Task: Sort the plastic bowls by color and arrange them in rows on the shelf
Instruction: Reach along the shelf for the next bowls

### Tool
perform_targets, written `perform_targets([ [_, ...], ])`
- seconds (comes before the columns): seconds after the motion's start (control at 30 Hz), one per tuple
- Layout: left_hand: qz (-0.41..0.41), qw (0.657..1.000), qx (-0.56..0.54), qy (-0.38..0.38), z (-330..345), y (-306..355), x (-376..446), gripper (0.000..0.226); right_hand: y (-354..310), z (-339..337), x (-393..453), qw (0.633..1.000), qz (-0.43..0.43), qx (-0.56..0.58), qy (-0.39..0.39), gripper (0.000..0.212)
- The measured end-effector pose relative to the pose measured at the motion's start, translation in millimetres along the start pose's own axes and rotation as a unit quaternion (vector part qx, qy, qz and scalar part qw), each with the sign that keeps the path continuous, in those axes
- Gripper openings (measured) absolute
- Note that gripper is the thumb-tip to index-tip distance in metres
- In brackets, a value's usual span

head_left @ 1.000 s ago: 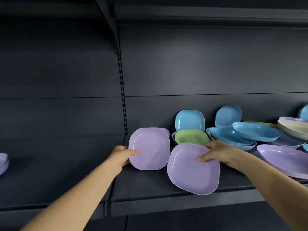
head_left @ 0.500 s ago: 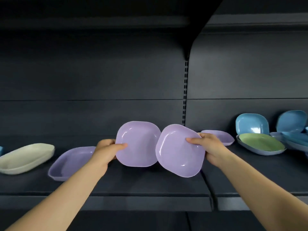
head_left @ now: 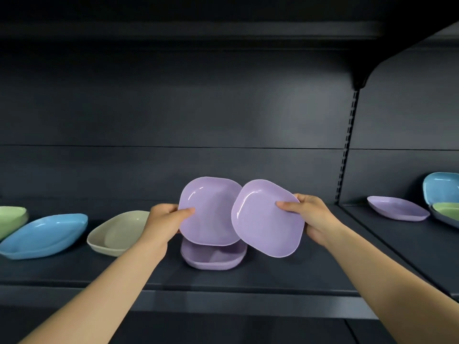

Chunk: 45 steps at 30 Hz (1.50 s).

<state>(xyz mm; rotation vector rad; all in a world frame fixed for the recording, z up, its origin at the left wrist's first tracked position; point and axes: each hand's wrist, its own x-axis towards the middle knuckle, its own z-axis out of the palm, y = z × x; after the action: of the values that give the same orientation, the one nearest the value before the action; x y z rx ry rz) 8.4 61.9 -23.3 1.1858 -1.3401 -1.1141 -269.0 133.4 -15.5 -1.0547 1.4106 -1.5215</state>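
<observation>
Left hand (head_left: 164,219) grip: thumb pinching rim of glossy rounded-square purple bowl (head_left: 210,211), tilted upright. Right hand (head_left: 311,216) grip: same hold on second purple bowl (head_left: 268,218), rims overlapping. Third purple bowl (head_left: 213,256) directly below on dark matte shelf (head_left: 248,279); bare shelf to its right. Beige bowl (head_left: 119,232), blue bowl (head_left: 44,235) left. Versus 0.5 s earlier, both held bowls now hang over the shelved one.

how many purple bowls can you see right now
4: one in the left hand at, one in the right hand at, one beneath them, one far right. Others may be hidden.
</observation>
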Motion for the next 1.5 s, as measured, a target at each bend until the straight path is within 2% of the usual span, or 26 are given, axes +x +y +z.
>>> perform_targets([
  [0.13,0.014,1.0,0.003,0.005,-11,-4,9,0.014,-9,16,4,1.0,-0.014,-0.026,0.008,0.022],
  [0.2,0.029,0.999,0.015,0.002,-14,-7,12,0.007,-11,22,5,0.999,-0.017,-0.026,0.009,0.019],
  [0.37,0.056,0.998,0.016,0.023,-18,-12,15,0.007,-11,34,6,0.999,-0.022,-0.035,0.009,0.018],
  [0.53,0.083,0.995,-0.002,0.062,-12,-16,8,0.027,-9,40,6,0.999,-0.027,-0.038,0.008,0.012],
  [0.7,0.129,0.99,0.004,0.051,-1,-17,-1,0.026,-6,42,6,0.998,-0.037,-0.055,0.011,0.01],
  [0.83,0.127,0.991,0.032,0.022,3,-17,-4,0.022,-4,42,4,0.996,-0.045,-0.082,0.011,0.011],
  [1.03,0.103,0.993,0.005,0.063,-2,-16,-5,0.023,-7,29,-2,0.997,-0.03,-0.065,-0.007,0.013],
  [1.37,0.105,0.991,-0.034,0.077,1,-22,-14,0.021,-1,14,-8,0.999,-0.02,-0.045,-0.018,0.018],
  [1.5,0.031,0.99,-0.108,0.079,-6,-23,-8,0.016,0,-4,-6,0.998,0.007,-0.066,-0.015,0.024],
])
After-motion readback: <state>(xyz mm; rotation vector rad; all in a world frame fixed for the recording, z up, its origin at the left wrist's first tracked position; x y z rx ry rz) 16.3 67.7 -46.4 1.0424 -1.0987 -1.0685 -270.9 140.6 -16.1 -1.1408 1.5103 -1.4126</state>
